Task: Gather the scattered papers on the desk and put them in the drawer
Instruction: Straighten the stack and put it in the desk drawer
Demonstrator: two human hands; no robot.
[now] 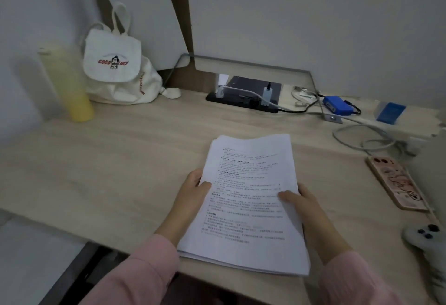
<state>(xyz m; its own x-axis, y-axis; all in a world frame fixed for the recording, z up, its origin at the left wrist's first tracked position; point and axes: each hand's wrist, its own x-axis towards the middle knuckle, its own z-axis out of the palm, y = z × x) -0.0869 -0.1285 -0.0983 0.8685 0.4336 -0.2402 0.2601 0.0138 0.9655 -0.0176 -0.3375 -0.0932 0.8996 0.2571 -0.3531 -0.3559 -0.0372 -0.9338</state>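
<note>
Head view shows my left hand (193,190) and right hand (298,199) clamped on opposite edges of the printed paper stack (246,198), squaring it above the worktop (120,160) for the drawer.

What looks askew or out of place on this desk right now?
Nothing is spilled or damaged. The paper stack, held by the left hand and right hand, has uneven top edges, so it is not squared. Cables lie loosely tangled at the back right.
</note>
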